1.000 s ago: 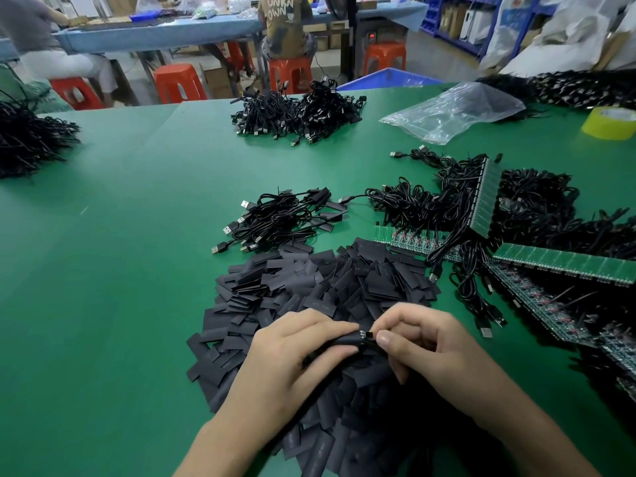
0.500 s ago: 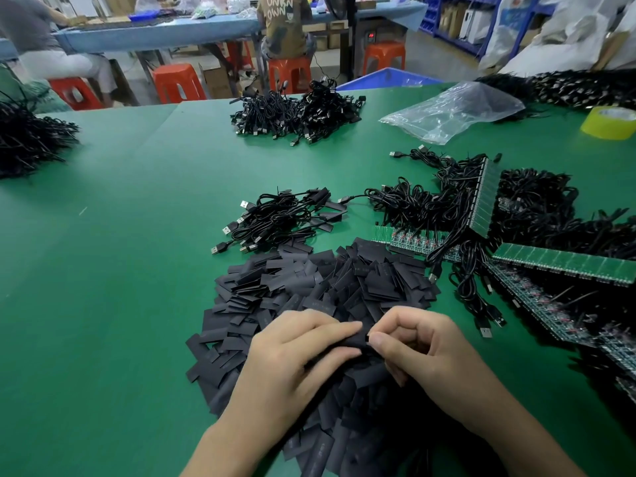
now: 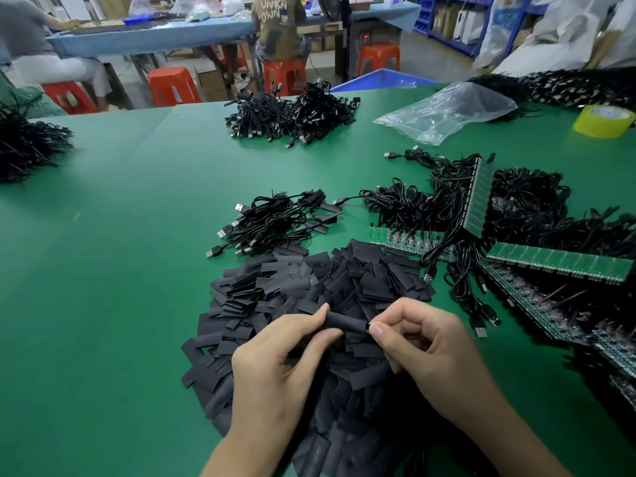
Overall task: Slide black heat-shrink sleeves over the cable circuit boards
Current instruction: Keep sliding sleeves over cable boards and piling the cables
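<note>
Green matting covers the worktop (image 3: 120, 270) in front of me. Beyond its far edge stand orange stools (image 3: 173, 86) and a blue table (image 3: 155, 34) where two people sit, cut off at the top of the view.

My left hand (image 3: 275, 366) pinches one end of a black heat-shrink sleeve (image 3: 346, 323) between thumb and forefinger. My right hand (image 3: 423, 346), fingers curled in, pinches the other end. The sleeve lies crosswise between the two hands, just above a loose pile of flat sleeves (image 3: 292, 287) that spreads under both wrists. Whether a board or cable is inside the sleeve I cannot tell, because my right fingers cover its open end.

Just beyond the pile lies a small bundle of USB cables (image 3: 272, 222). To its right a bigger tangle of cables (image 3: 430, 204) drapes over green circuit board strips (image 3: 557, 266), several of them half buried and running off the right edge. Farther back sit a heap of cables (image 3: 292, 115), a crumpled clear plastic bag (image 3: 447, 111) and a roll of yellow tape (image 3: 604, 120) partly cut by the frame. Another dark heap (image 3: 24, 146) at the left edge is too cropped to make out.
</note>
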